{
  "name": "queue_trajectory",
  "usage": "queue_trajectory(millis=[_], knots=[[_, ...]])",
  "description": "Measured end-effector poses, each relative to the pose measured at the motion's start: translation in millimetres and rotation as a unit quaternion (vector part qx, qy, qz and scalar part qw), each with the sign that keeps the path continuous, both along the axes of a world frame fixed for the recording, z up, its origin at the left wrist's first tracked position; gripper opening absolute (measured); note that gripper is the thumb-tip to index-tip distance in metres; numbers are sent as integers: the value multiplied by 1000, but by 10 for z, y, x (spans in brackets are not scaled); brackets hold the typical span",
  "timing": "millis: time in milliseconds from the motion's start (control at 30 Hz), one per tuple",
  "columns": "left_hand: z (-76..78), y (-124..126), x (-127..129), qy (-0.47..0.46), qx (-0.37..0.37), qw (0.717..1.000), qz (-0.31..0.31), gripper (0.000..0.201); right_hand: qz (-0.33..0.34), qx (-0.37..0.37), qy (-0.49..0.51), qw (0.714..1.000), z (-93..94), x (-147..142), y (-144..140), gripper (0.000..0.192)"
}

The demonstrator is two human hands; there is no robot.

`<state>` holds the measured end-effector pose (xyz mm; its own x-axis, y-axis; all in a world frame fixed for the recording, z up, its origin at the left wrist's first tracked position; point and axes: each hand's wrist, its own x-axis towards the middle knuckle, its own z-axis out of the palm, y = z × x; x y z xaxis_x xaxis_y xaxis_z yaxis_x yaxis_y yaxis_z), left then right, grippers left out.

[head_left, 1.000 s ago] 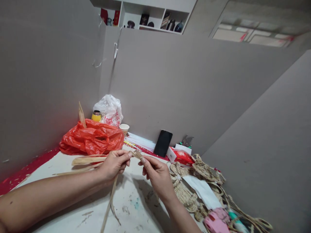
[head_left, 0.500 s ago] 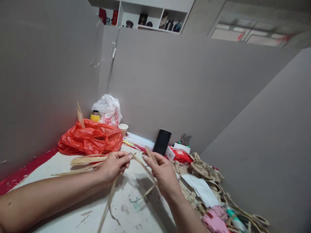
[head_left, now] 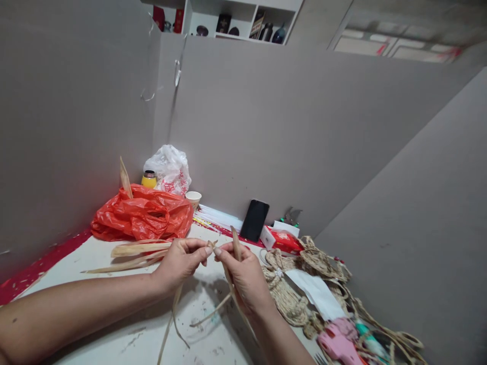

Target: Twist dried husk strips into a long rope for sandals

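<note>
My left hand [head_left: 181,264] and my right hand [head_left: 243,276] meet fingertip to fingertip above the white table [head_left: 114,334]. Both pinch thin dried straw strips [head_left: 173,314]. One strip end sticks up past my right fingers; other ends hang down to the tabletop under both hands. More long dry leaves [head_left: 137,249] lie flat on the table just left of my left hand.
A red plastic bag [head_left: 142,218], a white bag [head_left: 169,170], a yellow jar [head_left: 149,179] and a paper cup [head_left: 193,196] stand at the back left. A black phone [head_left: 254,220] leans on the wall. Woven straw pieces [head_left: 292,299], white paper and a pink glue gun [head_left: 338,343] lie right.
My right hand moved back left until its fingertips met my left hand's. The strip it pulled out sideways now stands upright beside its fingers.
</note>
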<state>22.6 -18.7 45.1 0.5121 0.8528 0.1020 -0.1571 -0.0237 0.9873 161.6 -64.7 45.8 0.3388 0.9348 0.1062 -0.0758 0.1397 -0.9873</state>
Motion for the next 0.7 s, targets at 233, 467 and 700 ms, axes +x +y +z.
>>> queue_trajectory(millis=[233, 467, 700], knots=[[-17, 25, 10, 11, 2, 1000, 25, 35, -20, 4, -98, 995, 24, -67, -51, 25], [-53, 122, 2, -40, -63, 997, 4, 35, 29, -15, -108, 994, 47, 14, -39, 27], [-32, 169, -5, -69, -123, 990, -25, 34, -26, -8, -132, 991, 117, 261, -5, 36]])
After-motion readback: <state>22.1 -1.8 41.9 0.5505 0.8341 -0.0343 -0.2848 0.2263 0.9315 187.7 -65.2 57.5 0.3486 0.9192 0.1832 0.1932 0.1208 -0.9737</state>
